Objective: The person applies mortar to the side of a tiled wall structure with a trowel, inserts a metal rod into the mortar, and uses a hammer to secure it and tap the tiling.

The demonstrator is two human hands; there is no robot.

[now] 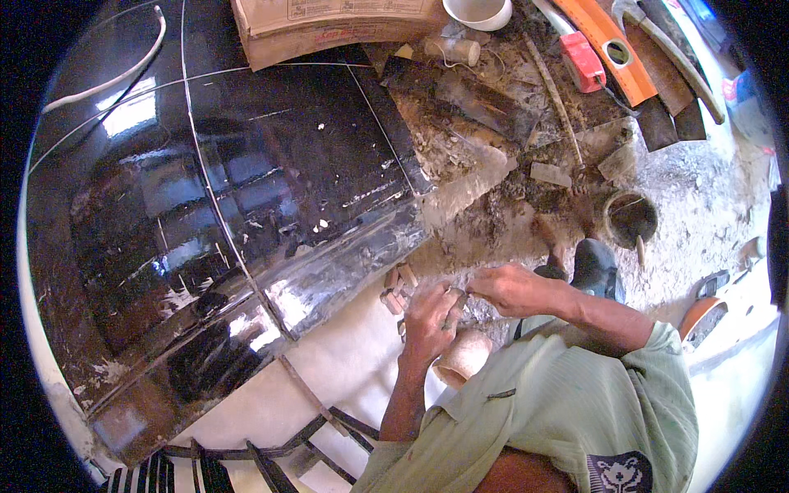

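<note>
- One glossy black tiled surface (pixel 271 181) fills the left, crossed by pale joint lines and marked with white smears, specks and bright reflections.
- One rough, dusty grey floor (pixel 699 181) spreads to the right, strewn with debris.
- One brown cardboard box (pixel 345 29) at the top edge, on the black surface.
- One black barred metal frame (pixel 212 476) along the lower left.
- One orange level (pixel 598 31) at the upper right, with one hammer (pixel 682 62) beside it.
- Four round vessels: a white bowl (pixel 477 25) at the top, a grey-rimmed pot (pixel 609 218), an orange-rimmed bowl (pixel 684 315) and a beige cup (pixel 464 357) just below the hands.
- Two hands, near the black surface's edge: the left hand (pixel 431 320) has fingers curled inward around one small greyish piece (pixel 454 311); the right hand (pixel 511 289) has bent fingers drawn together just beside it, but whether they pinch anything cannot be told.
- At least three reddish fragments (pixel 407 275) beside the left hand.
</note>
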